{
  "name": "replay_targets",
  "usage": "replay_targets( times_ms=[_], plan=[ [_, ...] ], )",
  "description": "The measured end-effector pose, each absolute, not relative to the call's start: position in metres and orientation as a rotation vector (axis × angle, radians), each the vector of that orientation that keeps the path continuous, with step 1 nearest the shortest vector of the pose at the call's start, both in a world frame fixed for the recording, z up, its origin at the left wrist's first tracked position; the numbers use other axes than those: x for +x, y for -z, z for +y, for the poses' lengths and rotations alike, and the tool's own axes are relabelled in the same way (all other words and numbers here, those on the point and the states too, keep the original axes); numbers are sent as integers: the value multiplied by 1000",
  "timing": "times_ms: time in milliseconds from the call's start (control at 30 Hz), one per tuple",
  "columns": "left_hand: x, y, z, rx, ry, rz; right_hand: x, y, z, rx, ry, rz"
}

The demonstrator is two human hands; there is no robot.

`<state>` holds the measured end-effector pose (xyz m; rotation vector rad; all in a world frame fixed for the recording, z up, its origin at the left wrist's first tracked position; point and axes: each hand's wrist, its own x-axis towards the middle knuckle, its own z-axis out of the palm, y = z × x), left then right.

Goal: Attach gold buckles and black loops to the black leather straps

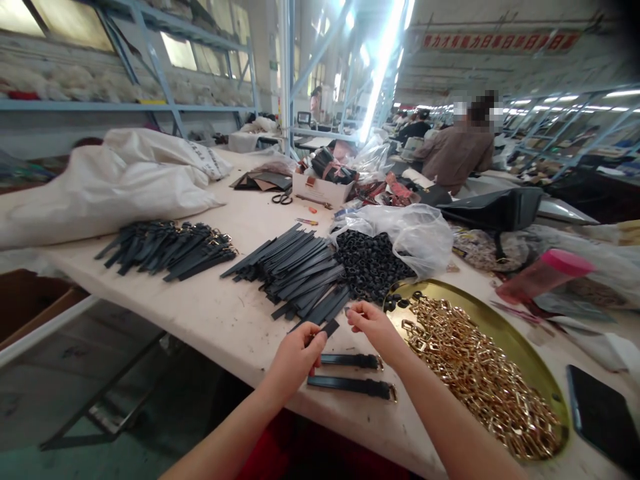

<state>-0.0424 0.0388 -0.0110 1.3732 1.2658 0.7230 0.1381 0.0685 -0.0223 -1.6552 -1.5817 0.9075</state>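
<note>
My left hand (301,350) is closed around a dark leather strap (331,327), whose end sticks out past the thumb. Just right of that end, my right hand (371,323) is pinched shut; a tiny dark bit shows at the fingertips, too small to name. Below the hands lie two straps with gold buckles, an upper buckled strap (350,361) and a lower buckled strap (350,385). Beyond the hands are a pile of plain dark straps (300,267) and a heap of small black loops (367,257). Gold buckles (465,367) fill much of a round gold tray (533,350).
Another pile of buckled straps (165,250) lies left, before a white sack (120,180). A clear plastic bag (420,230), scissors (283,198) and a white box (320,190) sit farther back. Right are a pink-lidded jar (545,277) and a phone (603,413). A person (455,153) works beyond.
</note>
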Motion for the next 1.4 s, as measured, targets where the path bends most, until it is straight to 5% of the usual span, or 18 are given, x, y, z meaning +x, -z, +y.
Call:
replay_targets(
  times_ms=[167, 500, 1000, 1400],
  plan=[
    [-33, 7, 29, 1382, -688, 1184, 126, 8, 22, -1225, -1488, -924],
    [-37, -13, 9, 1556, -652, 1093, 116, 3, -11, -1253, -1421, -1050],
    [-37, -15, 1, 1759, -491, 1345, 115, 8, -28, -1015, -1818, -788],
    [-38, -9, -1, 1741, -435, 1256, 109, 7, -31, -1126, -1444, -1001]
  ],
)
